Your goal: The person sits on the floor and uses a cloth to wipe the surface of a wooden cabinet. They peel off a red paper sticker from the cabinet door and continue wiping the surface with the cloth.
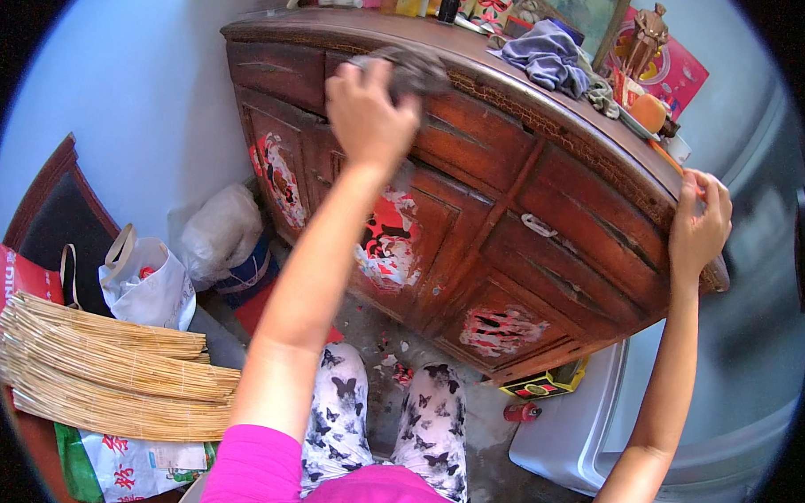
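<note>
A wooden cabinet [483,151] with dark red-brown drawers and doors stands in front of me. Torn red and white paper clings to its lower door panels. Blurred by motion, my left hand [371,111] is closed on a dark grey rag [409,69] against the upper drawer fronts, just below the top edge. My right hand [698,223] is at the cabinet's right end with its fingers curled by the top corner. A thin orange strip [665,156] runs to those fingertips; whether they grip it or the edge is unclear.
Crumpled grey cloths [551,58], bottles, jars and a picture frame [620,4] crowd the cabinet top. Left of me are a bamboo-slat mat [114,368], a white bag [151,282] and a chair back [60,210]. A grey plastic bin [568,432] and a red can [522,412] are lower right.
</note>
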`<state>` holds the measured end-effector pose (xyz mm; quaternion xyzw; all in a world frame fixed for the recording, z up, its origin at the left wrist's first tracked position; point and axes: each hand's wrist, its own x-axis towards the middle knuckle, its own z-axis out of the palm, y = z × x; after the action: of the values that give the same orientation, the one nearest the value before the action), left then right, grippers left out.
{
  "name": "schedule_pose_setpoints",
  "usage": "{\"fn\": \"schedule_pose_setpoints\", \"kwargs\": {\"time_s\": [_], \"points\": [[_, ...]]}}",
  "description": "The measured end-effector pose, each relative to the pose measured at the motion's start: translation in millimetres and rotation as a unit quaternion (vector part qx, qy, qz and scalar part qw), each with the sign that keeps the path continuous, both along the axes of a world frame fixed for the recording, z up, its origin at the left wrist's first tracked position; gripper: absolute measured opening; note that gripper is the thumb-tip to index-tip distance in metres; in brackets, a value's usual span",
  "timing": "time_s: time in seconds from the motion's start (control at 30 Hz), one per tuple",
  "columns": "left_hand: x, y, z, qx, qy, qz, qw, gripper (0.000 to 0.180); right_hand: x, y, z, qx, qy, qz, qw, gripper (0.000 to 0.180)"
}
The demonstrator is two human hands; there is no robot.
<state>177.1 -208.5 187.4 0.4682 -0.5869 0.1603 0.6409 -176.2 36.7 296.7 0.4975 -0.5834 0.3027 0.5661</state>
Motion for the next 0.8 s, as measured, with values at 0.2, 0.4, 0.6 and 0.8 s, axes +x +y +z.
{"fn": "schedule_pose_setpoints", "kwargs": {"time_s": [0.2, 0.4, 0.6, 0.8], "points": [[79, -80, 6, 0.129, 0.101, 0.049, 0.985, 0.050, 25, -11, -4, -0.013, -0.011, -0.047, 0.999, 0.024], [-21, 29, 2, -0.020, -0.030, -0.072, 0.997, 0.043, 31, -14, -9, -0.016, 0.015, -0.065, 0.998, 0.023], [-23, 31, -5, -0.066, -0.092, -0.113, 0.987, 0.046, 17, -8, -9, 0.002, 0.040, -0.038, 0.998, 0.023], [50, -62, -16, -0.040, 0.001, 0.015, 0.999, 0.040, 23, -10, -15, -0.005, 0.031, -0.047, 0.998, 0.024]]}}
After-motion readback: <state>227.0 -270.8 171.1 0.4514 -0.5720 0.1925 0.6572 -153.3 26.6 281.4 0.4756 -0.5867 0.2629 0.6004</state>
